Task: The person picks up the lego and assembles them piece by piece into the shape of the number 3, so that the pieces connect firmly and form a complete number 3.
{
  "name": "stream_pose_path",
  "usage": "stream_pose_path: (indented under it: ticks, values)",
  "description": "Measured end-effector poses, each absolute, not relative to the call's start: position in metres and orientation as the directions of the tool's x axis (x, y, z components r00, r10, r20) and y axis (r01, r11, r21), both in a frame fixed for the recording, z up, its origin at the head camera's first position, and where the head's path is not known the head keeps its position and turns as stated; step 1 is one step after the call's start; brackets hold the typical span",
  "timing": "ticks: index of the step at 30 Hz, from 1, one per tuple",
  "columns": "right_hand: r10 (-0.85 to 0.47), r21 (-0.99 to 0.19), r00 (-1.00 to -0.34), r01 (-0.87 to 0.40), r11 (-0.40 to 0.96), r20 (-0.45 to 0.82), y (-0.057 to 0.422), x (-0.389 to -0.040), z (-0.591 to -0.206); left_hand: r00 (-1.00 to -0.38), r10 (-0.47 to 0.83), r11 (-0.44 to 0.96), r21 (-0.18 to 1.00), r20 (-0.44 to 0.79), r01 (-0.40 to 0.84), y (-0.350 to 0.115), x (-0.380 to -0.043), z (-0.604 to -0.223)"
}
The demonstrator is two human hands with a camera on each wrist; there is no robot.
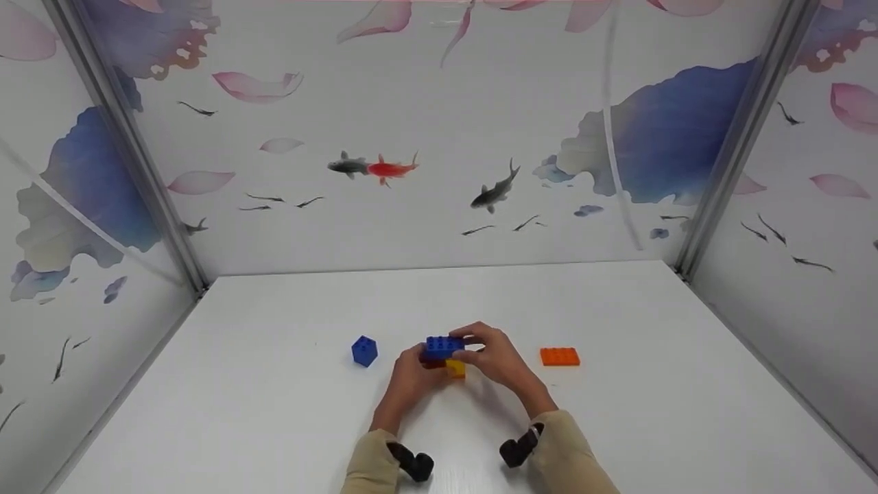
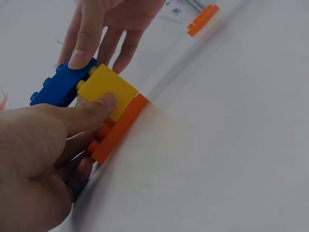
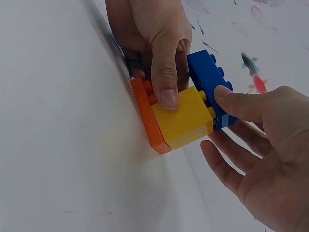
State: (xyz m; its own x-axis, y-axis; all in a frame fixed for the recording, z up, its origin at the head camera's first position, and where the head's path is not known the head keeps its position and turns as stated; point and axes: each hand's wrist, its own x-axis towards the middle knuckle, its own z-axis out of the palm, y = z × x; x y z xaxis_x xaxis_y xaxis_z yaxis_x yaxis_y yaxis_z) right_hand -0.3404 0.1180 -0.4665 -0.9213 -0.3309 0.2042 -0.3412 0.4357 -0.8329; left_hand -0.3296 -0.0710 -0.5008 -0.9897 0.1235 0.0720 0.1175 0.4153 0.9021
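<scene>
White table: left hand holds yellow block on orange plate; right hand, at block's two o'clock in head view, pinches blue brick, liable to seat crooked if pressed unevenly.

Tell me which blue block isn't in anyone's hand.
The lone blue block on the white table, to the left of the left hand. The other blue block is pinched by the right hand, above the yellow block.
</scene>
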Motion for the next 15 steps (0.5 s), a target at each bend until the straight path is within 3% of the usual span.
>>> stream_pose_path:
  ticks: [15]
  values:
    - [-0.349,-0.838,-0.917,-0.338,0.429,0.192,0.119,-0.338,-0.467,-0.986,0.167,0.396,0.914,0.026,0.091,-0.086,-0.327,-0.494]
